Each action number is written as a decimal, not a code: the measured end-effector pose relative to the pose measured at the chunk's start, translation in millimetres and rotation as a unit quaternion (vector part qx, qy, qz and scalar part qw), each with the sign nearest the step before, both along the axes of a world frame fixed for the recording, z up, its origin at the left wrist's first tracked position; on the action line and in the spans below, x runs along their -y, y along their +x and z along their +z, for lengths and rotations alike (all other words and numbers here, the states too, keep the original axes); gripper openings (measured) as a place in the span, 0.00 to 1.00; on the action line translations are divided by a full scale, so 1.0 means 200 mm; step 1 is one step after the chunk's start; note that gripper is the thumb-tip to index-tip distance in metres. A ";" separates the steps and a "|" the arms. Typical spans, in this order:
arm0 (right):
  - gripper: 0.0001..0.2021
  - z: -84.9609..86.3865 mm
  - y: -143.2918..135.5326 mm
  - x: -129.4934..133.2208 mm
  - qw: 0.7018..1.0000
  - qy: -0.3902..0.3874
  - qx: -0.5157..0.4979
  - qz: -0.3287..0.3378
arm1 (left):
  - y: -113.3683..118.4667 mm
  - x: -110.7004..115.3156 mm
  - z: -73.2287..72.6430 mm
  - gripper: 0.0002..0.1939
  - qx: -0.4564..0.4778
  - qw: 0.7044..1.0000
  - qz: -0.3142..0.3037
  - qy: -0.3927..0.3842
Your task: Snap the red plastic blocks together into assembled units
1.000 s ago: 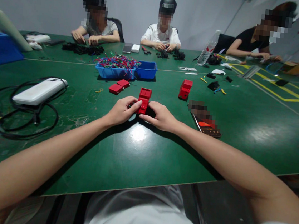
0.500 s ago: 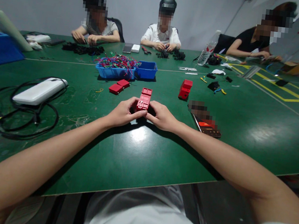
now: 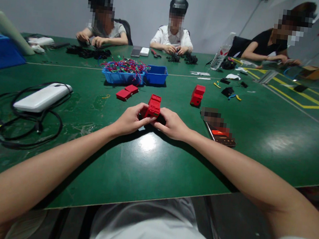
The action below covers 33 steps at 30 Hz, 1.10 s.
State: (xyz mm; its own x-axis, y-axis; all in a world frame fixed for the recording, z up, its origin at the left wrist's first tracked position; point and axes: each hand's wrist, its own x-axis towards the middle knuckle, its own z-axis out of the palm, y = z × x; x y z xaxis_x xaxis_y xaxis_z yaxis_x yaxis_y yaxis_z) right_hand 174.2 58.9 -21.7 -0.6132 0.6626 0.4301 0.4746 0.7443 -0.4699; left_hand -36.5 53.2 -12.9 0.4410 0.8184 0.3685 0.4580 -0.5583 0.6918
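Observation:
Between my two hands, just above the green table [image 3: 130, 177], is a red plastic block [image 3: 154, 105] with recesses in its top. My left hand [image 3: 132, 121] grips its left side, thumb along the near edge. My right hand [image 3: 173, 124] closes on its right lower side, and some of its fingers are hidden behind the block. Two flat red pieces [image 3: 127, 92] lie beyond my left hand. Farther right stands another red block [image 3: 198, 95].
Blue bins, one with coloured wires [image 3: 122, 77] and a smaller one [image 3: 157, 75], stand beyond. A white power bank [image 3: 43, 97] with black cable lies left, a phone [image 3: 218, 128] right. A bottle [image 3: 221, 53] stands farther back. Three people sit across the table.
The red block has tilted in my hands, so its near end face shows more. My hands have barely moved.

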 end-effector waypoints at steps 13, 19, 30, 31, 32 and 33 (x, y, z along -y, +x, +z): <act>0.12 0.00 0.00 0.01 1.000 0.009 0.014 0.023 | 0.00 0.00 0.00 0.26 0.059 0.996 0.057 0.030; 0.14 0.00 -0.01 0.02 1.000 -0.005 -0.012 -0.015 | -0.01 -0.02 -0.02 0.31 0.118 0.987 0.090 0.056; 0.27 -0.04 0.01 -0.01 0.998 0.028 -0.049 -0.006 | -0.01 0.00 -0.01 0.30 0.062 0.996 0.024 0.063; 0.27 -0.04 0.01 -0.01 0.999 0.030 -0.044 -0.007 | -0.02 0.00 -0.01 0.30 0.054 0.996 0.026 0.069; 0.27 -0.04 0.01 -0.02 0.999 0.031 -0.040 -0.008 | -0.02 0.00 -0.01 0.31 0.049 0.996 0.027 0.073; 0.27 -0.05 0.01 -0.02 0.999 0.032 -0.036 -0.008 | -0.02 0.01 -0.01 0.31 0.048 0.996 0.027 0.075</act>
State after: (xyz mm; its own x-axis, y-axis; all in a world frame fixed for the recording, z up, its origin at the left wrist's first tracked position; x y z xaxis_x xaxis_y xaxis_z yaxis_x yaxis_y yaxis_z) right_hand 176.4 62.1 -30.9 -0.5693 0.6419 0.5137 0.4537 0.7664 -0.4548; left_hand -39.8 52.0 -14.6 0.3553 0.7720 0.5271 0.4262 -0.6356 0.6437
